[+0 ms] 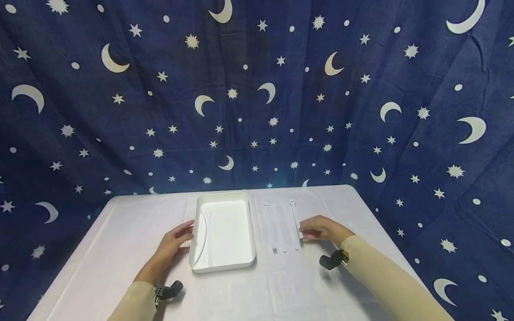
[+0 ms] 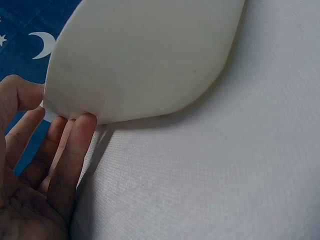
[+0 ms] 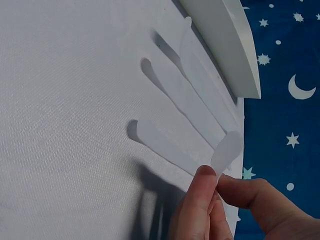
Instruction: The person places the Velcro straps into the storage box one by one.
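Note:
My left hand [image 1: 170,246] rests at the left side of a shallow white tray [image 1: 232,232]. In the left wrist view its fingertips touch the outer wall near the rim, the fingers nearly straight. A curved white strip [image 1: 204,236] and a straight white strip [image 1: 209,238] lie inside the tray along its left side. To the right of it, my right hand [image 1: 324,227] pinches a thin white plastic stick between thumb and fingers. In the right wrist view, a flat rounded end of this stick [image 3: 228,150] shows above the fingertips.
Several similar pale plastic sticks [image 3: 185,95] lie side by side on the white tablecloth [image 1: 225,294] between the tray and my right hand. A dark blue curtain [image 1: 241,111] with moons and stars hangs behind the table and along its right side.

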`<state>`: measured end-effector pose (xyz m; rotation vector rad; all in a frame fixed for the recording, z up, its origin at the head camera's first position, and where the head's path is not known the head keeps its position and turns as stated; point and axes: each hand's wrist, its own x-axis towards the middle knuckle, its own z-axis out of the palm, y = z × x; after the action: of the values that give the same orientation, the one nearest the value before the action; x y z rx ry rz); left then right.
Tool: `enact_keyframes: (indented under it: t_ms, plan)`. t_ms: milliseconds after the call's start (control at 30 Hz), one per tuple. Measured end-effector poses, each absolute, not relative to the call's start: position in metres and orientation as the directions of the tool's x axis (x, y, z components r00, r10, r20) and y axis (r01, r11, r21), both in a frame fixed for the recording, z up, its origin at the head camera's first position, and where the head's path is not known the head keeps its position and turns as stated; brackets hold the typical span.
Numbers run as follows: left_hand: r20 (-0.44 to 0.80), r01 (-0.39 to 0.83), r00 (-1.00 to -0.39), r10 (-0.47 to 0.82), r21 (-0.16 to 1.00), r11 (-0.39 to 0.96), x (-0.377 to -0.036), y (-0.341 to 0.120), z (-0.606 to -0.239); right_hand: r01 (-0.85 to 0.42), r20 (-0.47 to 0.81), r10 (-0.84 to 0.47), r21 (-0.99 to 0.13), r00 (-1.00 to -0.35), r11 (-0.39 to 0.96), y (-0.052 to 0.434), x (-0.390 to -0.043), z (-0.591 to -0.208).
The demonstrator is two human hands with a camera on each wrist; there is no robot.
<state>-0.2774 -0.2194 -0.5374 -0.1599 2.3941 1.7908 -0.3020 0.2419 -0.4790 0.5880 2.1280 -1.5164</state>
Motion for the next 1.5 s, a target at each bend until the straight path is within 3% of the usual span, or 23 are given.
enact_keyframes:
  t_ms: [767,1500]
  plan:
    - [-0.182,-0.173,-0.983,0.01,0.949,0.263,-0.277,-0.219,-0.536,0.493,-0.515,-0.132,-0.854,-0.847,0.163,0.225,-0.283,-0.456]
    - [-0.178,-0.17,-0.984,0.008,0.951,0.257,-0.278,-0.22,-0.537,0.428,-0.479,-0.233,-0.872,-0.846,0.238,0.18,-0.284,-0.422]
